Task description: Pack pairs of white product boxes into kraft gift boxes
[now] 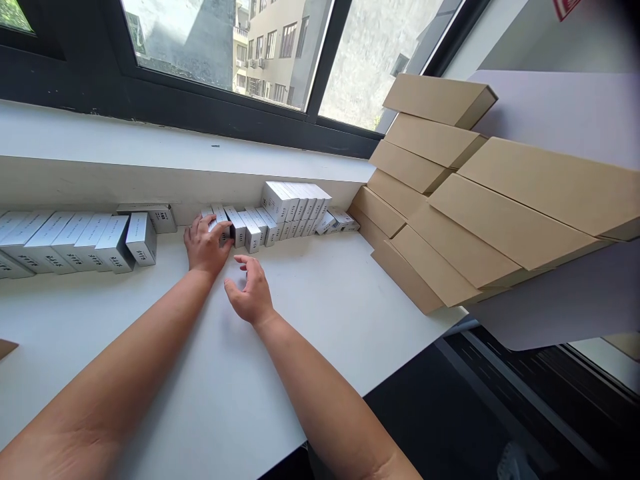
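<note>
My left hand [207, 245] is at the left end of a row of small white boxes, fingers and thumb closed around a white box [219, 212] that is partly hidden behind them. Just to the right of it, more upright white boxes [253, 232] stand side by side against the low wall. My right hand [251, 291] hovers slightly nearer to me, its thumb and curved fingers apart with nothing between them. Farther right in the same row, a second layer of white boxes [295, 199] rests on top of others.
Another row of white boxes [60, 240] lines the wall at left, with one box [163, 217] lying behind it. Brown cardboard boxes [465, 220] are stacked on the right side of the white table [330, 320]. A dark-framed window [220, 110] is at the back.
</note>
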{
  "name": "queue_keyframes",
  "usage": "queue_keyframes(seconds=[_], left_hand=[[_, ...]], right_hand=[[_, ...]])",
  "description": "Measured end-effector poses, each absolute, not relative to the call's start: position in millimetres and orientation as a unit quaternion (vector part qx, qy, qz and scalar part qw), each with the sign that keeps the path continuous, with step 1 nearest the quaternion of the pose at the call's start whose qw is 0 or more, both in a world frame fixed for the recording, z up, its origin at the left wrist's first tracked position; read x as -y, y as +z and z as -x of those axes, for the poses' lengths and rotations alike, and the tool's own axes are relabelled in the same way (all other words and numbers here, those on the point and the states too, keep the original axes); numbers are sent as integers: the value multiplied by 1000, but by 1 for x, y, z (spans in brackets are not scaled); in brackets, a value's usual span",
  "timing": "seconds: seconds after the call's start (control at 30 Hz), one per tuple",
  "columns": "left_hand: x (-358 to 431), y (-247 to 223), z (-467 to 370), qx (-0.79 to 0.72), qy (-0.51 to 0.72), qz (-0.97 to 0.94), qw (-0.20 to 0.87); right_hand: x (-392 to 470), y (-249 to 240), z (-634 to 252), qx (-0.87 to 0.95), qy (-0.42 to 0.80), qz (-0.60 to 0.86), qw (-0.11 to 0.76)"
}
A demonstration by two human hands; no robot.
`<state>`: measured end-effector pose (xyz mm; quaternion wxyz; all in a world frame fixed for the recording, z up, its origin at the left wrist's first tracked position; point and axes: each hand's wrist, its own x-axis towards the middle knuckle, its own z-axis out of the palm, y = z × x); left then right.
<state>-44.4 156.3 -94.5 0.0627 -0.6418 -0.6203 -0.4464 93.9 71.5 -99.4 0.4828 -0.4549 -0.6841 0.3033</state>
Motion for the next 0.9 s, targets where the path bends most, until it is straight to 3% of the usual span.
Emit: queue_keyframes(seconds=[0.3, 0.47, 0.67, 0.9], left_hand=[[-143, -90, 40, 622, -436, 646, 79], [-141, -91, 31, 610, -392, 684, 81], [-138, -92, 22, 595, -361, 716, 60], [-127, -85, 18, 544, -425, 722, 44]], right_hand=[[-86, -111, -101, 556, 290, 544, 558], [-96, -114, -105, 516, 319, 586, 537], [-107, -102, -119, 546, 356, 550, 522], [-110, -102, -122, 553, 353, 523, 544]])
